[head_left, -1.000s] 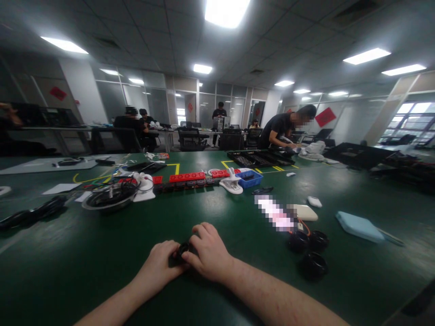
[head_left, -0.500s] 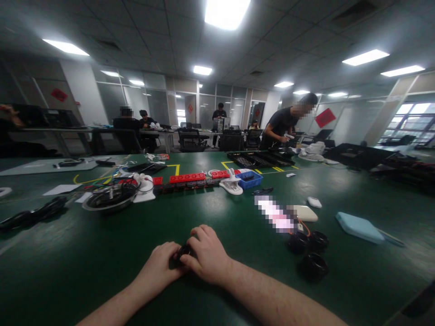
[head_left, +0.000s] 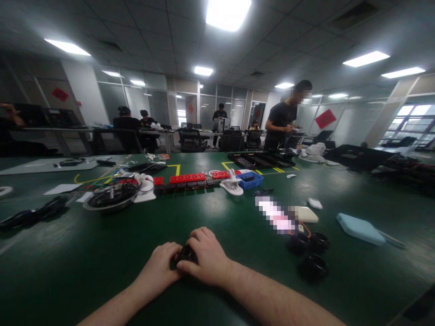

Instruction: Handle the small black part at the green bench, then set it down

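Note:
My left hand (head_left: 160,268) and my right hand (head_left: 205,256) meet on the green table (head_left: 84,253) near its front edge, both closed around a small black round part (head_left: 186,254). Only a sliver of the part shows between the fingers; the rest is hidden. Three similar black round parts (head_left: 310,252) lie grouped to the right, apart from my hands.
A metal bowl (head_left: 110,198) with wires sits at the left, black cables (head_left: 32,214) further left. Red blocks (head_left: 186,178), a white clamp (head_left: 232,184) and a blue bin (head_left: 249,179) line the middle. A light-blue pad (head_left: 360,228) lies right. A person (head_left: 282,120) stands at the far side.
My hands stay together on the black part, fingers shifting slightly. The person at the far side has straightened from bending over the table to standing.

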Available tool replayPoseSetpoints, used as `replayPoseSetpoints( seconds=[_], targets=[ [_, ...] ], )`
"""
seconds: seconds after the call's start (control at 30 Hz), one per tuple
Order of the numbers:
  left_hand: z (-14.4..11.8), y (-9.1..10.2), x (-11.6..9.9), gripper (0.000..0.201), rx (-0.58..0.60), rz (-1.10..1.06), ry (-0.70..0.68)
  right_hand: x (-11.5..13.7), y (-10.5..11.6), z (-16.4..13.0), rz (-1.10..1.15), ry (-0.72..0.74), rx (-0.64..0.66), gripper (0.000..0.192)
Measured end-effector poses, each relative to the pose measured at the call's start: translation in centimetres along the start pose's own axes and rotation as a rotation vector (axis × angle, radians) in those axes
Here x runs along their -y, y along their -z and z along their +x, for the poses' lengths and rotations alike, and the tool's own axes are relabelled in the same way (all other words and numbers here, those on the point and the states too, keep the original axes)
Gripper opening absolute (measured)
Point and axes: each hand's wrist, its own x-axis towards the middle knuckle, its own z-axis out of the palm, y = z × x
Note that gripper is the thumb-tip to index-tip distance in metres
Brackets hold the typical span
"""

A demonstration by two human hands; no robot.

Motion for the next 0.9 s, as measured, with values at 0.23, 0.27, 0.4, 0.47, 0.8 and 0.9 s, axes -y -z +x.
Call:
replayPoseSetpoints(
  seconds=[0.23,0.27,0.4,0.47,0.8,0.9],
  targets=[
    [0.06,0.05,-0.01,0.014,0.016,-0.002,-0.012,-0.03,-0.5,0.06,0.042,-0.022,0.014,0.042],
    [0.08,0.0,0.02,0.013,0.017,-0.001,-0.015,-0.04,-0.57,0.07,0.047,-0.024,0.014,0.042],
    [0.12,-0.13,0.14,0.011,0.008,-0.006,-0.026,-0.08,-0.74,0.11,0.066,-0.034,0.005,0.038],
    [0.09,-0.1,0.14,0.011,0.018,-0.018,-0.019,-0.04,-0.75,0.13,0.074,-0.039,0.007,0.034],
    [0.06,-0.45,0.39,0.011,-0.008,-0.004,-0.037,0.71,-0.25,-0.02,0.087,-0.043,-0.002,0.032],
    [0.04,-0.38,0.32,0.011,-0.011,-0.007,-0.042,0.65,-0.17,0.01,0.103,-0.035,-0.001,0.031]
  ],
)
